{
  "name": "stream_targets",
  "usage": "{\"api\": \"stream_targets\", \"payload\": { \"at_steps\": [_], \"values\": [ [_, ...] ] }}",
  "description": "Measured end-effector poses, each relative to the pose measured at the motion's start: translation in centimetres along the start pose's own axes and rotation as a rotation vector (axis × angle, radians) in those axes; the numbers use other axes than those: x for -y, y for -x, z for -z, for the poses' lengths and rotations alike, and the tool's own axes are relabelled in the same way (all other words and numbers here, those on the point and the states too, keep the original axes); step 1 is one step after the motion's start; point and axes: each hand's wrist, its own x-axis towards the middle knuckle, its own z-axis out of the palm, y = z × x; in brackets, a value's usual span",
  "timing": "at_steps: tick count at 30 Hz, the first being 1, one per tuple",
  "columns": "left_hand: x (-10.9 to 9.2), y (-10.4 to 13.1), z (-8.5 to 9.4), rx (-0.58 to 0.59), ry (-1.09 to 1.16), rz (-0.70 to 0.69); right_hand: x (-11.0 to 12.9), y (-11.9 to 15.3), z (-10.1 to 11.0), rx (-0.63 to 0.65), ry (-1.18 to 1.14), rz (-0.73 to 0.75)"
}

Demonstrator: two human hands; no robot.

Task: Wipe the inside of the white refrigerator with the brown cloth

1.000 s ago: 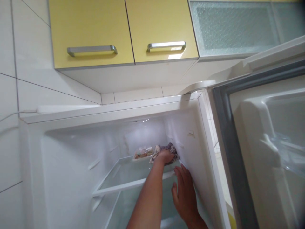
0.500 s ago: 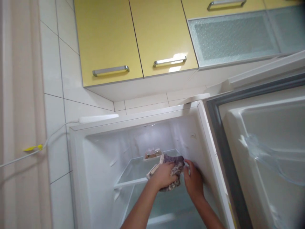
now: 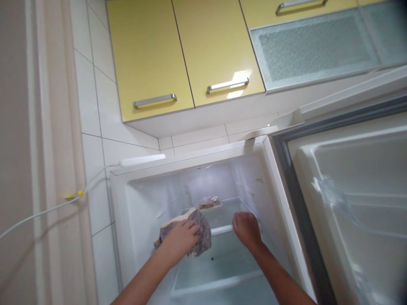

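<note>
Inside the refrigerator (image 3: 127, 224), my left hand (image 3: 181, 239) is closed on a purple-grey patterned cloth (image 3: 203, 237) with a cream edge, over the left side of the upper glass shelf (image 3: 222, 230). My right hand (image 3: 246, 228) is curled near the shelf's right front, its fingers bent inward; whether it grips the shelf edge or something small is hidden. Behind the hands, a small clear-wrapped tray of food (image 3: 210, 203) sits toward the back of the upper shelf. A small dark speck (image 3: 212, 259) shows on the lower shelf (image 3: 219, 281).
The refrigerator door (image 3: 349, 169) stands open on the right, with a clear plastic door rack (image 3: 337, 195). Yellow cabinets (image 3: 149, 55) with metal handles hang above. A white cable (image 3: 41, 218) with a yellow tag (image 3: 73, 195) runs along the left.
My left hand has carried the cloth leftward and toward me across the shelf. My right hand has moved slightly left and curled its fingers. The head view has shifted a little left.
</note>
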Motion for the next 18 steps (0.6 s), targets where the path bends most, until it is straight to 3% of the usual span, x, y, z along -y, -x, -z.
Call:
{"api": "stream_targets", "payload": {
  "at_steps": [4,7,10,12,18],
  "values": [
    [1.7,1.9,2.1,0.022,-0.277,0.195,-0.2,0.4,0.1,-0.001,0.027,0.042],
    [3.2,4.3,1.9,0.118,-0.349,0.439,-0.4,0.5,-0.1,-0.015,0.028,0.055],
    [4.5,5.9,0.2,0.243,-0.349,0.491,-0.7,0.9,-0.5,-0.040,0.014,0.067],
    [5.2,5.9,-1.1,0.256,-0.338,0.471,-1.1,1.5,-0.7,-0.062,-0.003,0.083],
    [7.7,2.1,-4.9,0.266,-0.299,0.476,-2.7,3.7,-1.9,-0.143,-0.043,0.152]
  ]
}}
